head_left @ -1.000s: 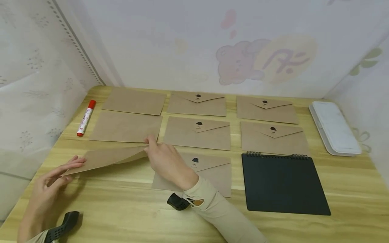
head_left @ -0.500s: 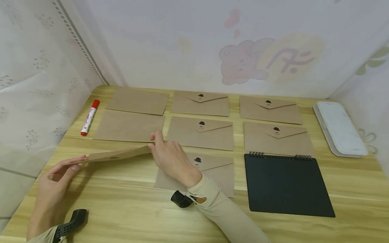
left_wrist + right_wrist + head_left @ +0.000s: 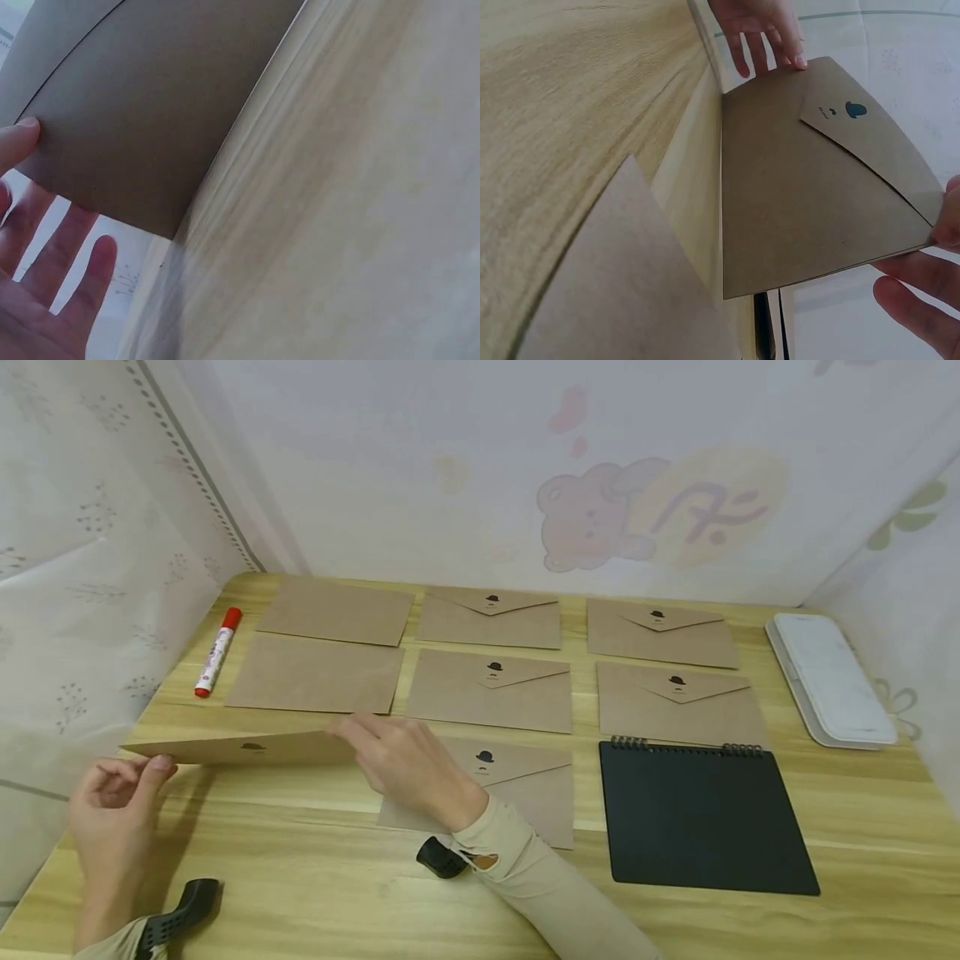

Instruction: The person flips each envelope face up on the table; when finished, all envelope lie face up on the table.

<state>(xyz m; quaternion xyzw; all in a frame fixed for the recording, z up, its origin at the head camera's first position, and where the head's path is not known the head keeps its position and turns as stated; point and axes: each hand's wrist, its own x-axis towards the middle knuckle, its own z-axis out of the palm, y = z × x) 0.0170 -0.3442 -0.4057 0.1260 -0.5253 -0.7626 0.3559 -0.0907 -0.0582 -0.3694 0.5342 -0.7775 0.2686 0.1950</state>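
Observation:
Both hands hold one brown kraft envelope [image 3: 225, 752] by its two ends at the left of the table. It stands tilted, its flap side turned toward the person; the flap with a black hat print [image 3: 855, 110] shows in the right wrist view. At its left end, the left hand [image 3: 116, 810] pinches it, thumb in front and fingers behind. The right hand [image 3: 420, 768] pinches the other end between thumb and fingers. Whether the lower edge touches the table cannot be told. Under the right forearm lies a flap-up envelope [image 3: 525, 802], partly hidden.
Two plain-side-up envelopes [image 3: 315, 672] lie behind the held one. Several flap-up envelopes [image 3: 491, 702] lie in rows at centre and right. A black spiral notebook [image 3: 708, 818] lies front right, a white case [image 3: 828, 677] far right, a red-capped marker [image 3: 217, 652] at left.
The held envelope has turned from nearly edge-on so that its flap side with the hat print faces the person. The left hand has shifted its hold, thumb now on the front.

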